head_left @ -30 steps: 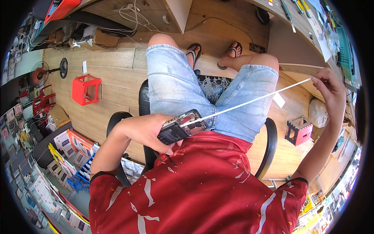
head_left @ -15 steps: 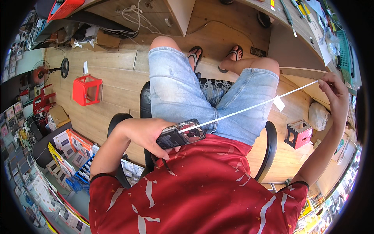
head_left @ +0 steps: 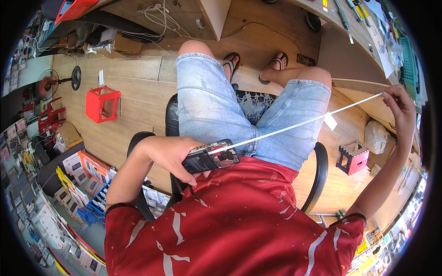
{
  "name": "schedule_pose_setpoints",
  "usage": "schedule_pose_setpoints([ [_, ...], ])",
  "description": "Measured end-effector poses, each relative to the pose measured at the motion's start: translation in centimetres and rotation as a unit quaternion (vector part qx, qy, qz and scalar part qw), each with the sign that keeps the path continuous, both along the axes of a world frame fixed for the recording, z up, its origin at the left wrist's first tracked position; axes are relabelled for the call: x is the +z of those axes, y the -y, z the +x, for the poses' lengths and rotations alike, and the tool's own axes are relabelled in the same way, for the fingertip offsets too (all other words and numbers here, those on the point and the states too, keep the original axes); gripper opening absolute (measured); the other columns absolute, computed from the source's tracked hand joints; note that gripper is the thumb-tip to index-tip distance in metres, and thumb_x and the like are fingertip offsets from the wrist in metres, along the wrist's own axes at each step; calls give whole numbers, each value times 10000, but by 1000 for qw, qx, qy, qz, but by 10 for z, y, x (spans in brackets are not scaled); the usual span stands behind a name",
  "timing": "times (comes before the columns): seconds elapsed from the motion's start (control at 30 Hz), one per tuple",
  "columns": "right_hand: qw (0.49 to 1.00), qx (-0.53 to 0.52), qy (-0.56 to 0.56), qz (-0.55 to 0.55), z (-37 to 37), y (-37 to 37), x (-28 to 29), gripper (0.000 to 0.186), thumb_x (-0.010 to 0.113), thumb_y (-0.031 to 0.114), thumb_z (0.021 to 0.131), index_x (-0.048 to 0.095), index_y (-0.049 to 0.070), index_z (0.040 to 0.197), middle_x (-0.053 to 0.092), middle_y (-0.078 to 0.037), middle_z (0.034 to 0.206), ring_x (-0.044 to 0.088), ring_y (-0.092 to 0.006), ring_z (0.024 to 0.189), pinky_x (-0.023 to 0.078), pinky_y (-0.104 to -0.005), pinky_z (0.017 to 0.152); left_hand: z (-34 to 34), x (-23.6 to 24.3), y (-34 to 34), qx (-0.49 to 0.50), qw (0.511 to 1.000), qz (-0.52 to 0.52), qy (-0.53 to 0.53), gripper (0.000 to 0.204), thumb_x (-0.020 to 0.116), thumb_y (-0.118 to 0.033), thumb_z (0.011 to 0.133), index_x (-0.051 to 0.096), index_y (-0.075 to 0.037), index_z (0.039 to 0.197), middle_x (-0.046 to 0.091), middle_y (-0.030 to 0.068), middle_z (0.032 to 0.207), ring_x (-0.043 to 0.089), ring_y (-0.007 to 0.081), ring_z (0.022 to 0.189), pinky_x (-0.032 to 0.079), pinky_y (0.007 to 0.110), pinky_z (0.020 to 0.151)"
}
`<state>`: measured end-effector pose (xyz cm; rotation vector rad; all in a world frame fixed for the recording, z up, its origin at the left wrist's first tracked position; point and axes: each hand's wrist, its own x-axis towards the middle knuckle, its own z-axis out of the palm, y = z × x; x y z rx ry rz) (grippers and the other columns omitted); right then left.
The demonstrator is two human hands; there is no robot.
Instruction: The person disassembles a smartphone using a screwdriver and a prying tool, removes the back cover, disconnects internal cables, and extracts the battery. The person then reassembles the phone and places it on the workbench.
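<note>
My left hand (head_left: 171, 156) is wrapped round an opened smartphone (head_left: 201, 162), its back off and its dark battery and inner parts showing. The phone is tilted above my lap, close to the red shirt. From beside the battery a thin white adhesive strip (head_left: 285, 129) runs taut up and right across my shorts. Its far end is pinched between the fingertips of my right hand (head_left: 400, 103), raised at the right near the workbench. A small white rectangular piece (head_left: 330, 121) shows against the strip; whether it is stuck to it I cannot tell.
A workbench (head_left: 340, 46) with tools runs along the upper right. Chair armrests (head_left: 317, 179) flank me. On the wooden floor are a red stool (head_left: 102, 105) at left and a folding step stool (head_left: 353, 158) beside a plastic bag (head_left: 376, 137) at right. Boxed goods crowd the lower left.
My right hand has moved slightly outward to the right, and the phone in my left hand has shifted a little left. The white strip between them spans slightly farther.
</note>
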<state>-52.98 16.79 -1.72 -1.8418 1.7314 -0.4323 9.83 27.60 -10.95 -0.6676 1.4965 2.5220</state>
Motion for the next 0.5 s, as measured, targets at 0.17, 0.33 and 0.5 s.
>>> schedule_pose_setpoints([
  [0.17, 1000, -18, 3, -1, -32, 3, -3, 105, 733, 98, 1095, 711, 6, 1139, 673, 3, 1069, 622, -93, 949, 514, -258, 878, 6, 1, 4, -3, 999, 42, 21, 514, 937, -90, 845, 700, -13, 1294, 800, 50, 1129, 753, 149, 976, 615, 325, 856],
  [0.33, 993, -114, -5, -23, -116, -1, -9, 159, 712, 128, 1115, 736, 19, 1229, 710, 1, 1165, 669, -94, 1036, 550, -283, 959, 17, -6, 2, 0, 998, 69, 3, 474, 915, -25, 879, 690, 8, 1295, 789, 50, 1137, 741, 119, 935, 626, 301, 825],
  [0.5, 990, -131, 25, -48, -97, -16, -11, 180, 727, 112, 1102, 739, 12, 1251, 721, -13, 1180, 688, -111, 1077, 567, -294, 996, 15, -9, -2, 32, 995, 91, 8, 455, 928, -63, 872, 701, -8, 1263, 788, 51, 1100, 740, 134, 954, 613, 316, 846],
])
